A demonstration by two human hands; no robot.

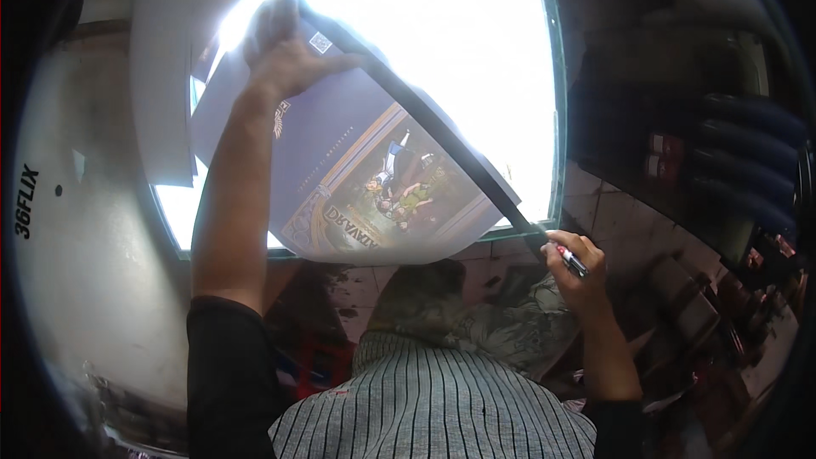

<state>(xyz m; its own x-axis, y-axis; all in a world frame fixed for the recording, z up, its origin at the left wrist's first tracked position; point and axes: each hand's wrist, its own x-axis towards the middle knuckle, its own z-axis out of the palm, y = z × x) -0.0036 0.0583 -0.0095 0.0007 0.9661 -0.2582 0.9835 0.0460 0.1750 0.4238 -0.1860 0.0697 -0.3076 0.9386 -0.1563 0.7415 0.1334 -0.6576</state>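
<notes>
L hand [287, 55]'s spread on print [357, 153], prob touching ruler [444, 135] (glare); R hand [588, 276] pinches pen [571, 259] nr light table [484, 42]'s near-right corner. Aligning, I'd say; next needs steady ruler.

two hands [285, 59] [585, 274], one marker [571, 260], one straightedge [442, 131]

The brightly lit glass desk [484, 34] carries a purple printed sheet [327, 132], its curved lower edge overhanging the near side; a dark ruler [438, 129] lies slantwise across the sheet.
</notes>
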